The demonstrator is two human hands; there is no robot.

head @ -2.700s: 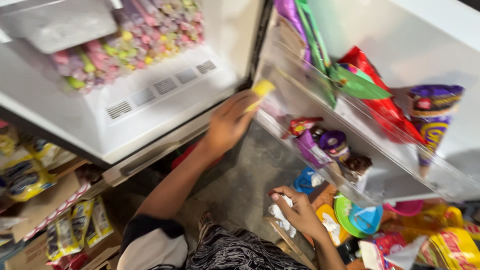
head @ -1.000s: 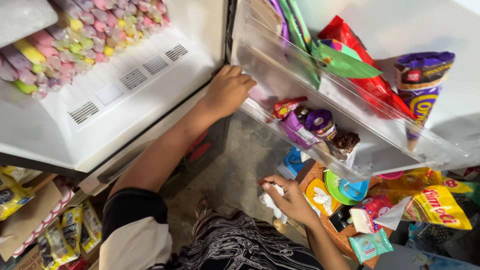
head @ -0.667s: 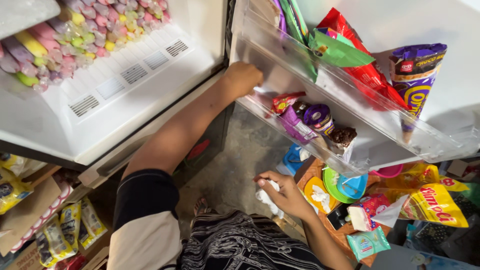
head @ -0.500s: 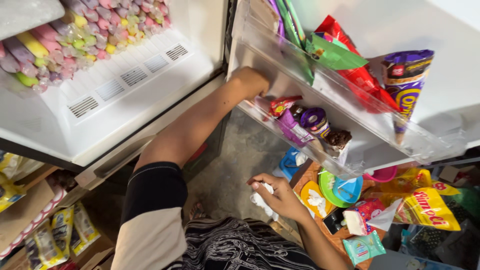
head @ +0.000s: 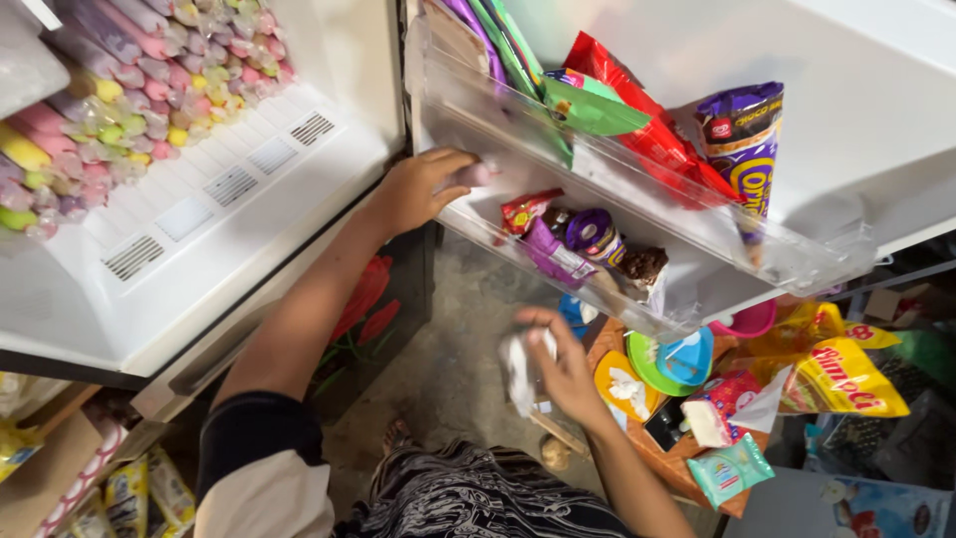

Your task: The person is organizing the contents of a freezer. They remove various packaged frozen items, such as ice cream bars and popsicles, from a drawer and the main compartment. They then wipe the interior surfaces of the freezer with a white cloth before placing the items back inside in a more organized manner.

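While a person leans toward an open freezer, the right hand hangs low and nearest the body, its fingers curled around a crumpled white cloth, blurred in the frame. Just right of that hand, stacked plastic plates in yellow, green and blue sit on a low wooden stand, with small snack packets and a yellow bag further right.

Up and away from the body, the left hand reaches to the near end of the lower door shelf, fingers bent on a small pale pink item at the clear plastic rim; what that item is cannot be told. Right of this hand, inside the same shelf, lie a red wrapper, a purple-lidded cup and a chocolate-topped cone.

Beyond the left hand, the upper door shelf carries green and red packets and a purple-wrapped ice cream cone. Far to the left of that hand, pastel ice pops are heaped in the freezer compartment.
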